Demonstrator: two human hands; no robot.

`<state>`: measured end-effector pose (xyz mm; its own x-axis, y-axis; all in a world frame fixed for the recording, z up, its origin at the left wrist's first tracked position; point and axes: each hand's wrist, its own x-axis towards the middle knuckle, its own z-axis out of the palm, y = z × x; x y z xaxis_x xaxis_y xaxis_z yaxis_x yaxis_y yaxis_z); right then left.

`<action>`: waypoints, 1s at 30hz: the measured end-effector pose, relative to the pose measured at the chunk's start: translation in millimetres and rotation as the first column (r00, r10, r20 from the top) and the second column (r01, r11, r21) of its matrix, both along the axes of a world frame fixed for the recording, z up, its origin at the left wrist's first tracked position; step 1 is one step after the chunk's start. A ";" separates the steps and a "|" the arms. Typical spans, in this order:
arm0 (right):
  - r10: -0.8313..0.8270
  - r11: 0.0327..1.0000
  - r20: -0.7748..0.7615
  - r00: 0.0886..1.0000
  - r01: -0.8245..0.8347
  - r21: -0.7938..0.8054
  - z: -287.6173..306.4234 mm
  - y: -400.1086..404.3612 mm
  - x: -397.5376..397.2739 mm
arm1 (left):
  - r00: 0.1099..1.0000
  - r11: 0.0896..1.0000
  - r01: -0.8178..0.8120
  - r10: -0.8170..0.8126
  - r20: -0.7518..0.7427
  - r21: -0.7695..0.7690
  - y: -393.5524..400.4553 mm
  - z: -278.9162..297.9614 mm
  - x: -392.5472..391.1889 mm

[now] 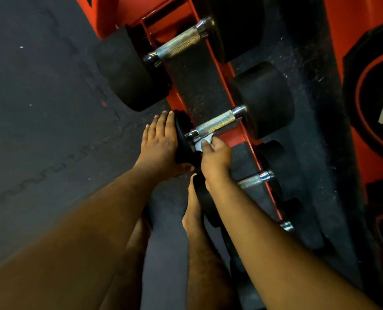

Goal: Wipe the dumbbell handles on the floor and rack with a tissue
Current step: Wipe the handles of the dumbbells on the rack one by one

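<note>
Nearest, both bare forearms reach forward from the bottom edge, with a bare foot point(191, 211) on the dark floor mat point(40, 97) between them.

Left hand point(158, 142): fingers straight and together, palm laid flat against the outer face of the near end weight point(184, 139) of a dumbbell. Holds nothing; it presses on the black disc.

Right hand point(215, 151): fingers curled, pinching a small pale tissue point(203, 143). Tissue is touching the near end of the dumbbell handle point(217, 123), just beside the chrome collar and the near weight. How far the tissue wraps round the bar cannot be told; the hand covers part of it.

That dumbbell lies across the red rack point(233, 137), its knurled metal handle bridging the rails and its far end weight point(264, 99) resting on the black padded strip beyond.

Under the right forearm: a second, smaller dumbbell point(256, 181) on the same rack, its handle partly hidden by the wrist. A further chrome end point(286, 225) shows lower on the rack, mostly hidden.

Farther up the rack: a larger dumbbell point(178, 44), handle untouched, well apart from both hands.

Far right edge: black and red weight plates point(374, 104), markings only partly readable.
</note>
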<state>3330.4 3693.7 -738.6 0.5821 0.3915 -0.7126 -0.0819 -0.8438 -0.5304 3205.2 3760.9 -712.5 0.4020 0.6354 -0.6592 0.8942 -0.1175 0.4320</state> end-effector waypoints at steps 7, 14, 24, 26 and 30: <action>0.564 0.740 0.547 0.619 -0.672 -0.003 37.2 24.6 34.5 | 1.000 1.000 0.002 -0.002 0.004 -0.014 0.0 1.8 -1.9; 0.894 0.222 0.446 -0.038 -0.827 -0.516 11.8 30.0 63.5 | 0.999 0.999 -0.033 0.032 0.034 0.030 -6.0 -3.3 -2.1; 0.862 -0.074 0.447 -0.239 -0.932 -0.356 14.5 -10.1 49.5 | 0.993 0.974 -0.115 0.105 0.061 0.196 -58.3 11.7 8.8; 0.900 -0.038 0.405 -0.160 -0.956 -0.292 21.8 -36.0 58.4 | 0.994 0.975 -0.091 0.077 0.073 0.205 -84.0 19.5 11.2; 0.901 0.293 0.388 0.196 -0.933 -0.208 30.3 -95.1 87.2 | 0.997 0.990 -0.007 -0.003 0.072 0.141 -142.9 25.8 20.9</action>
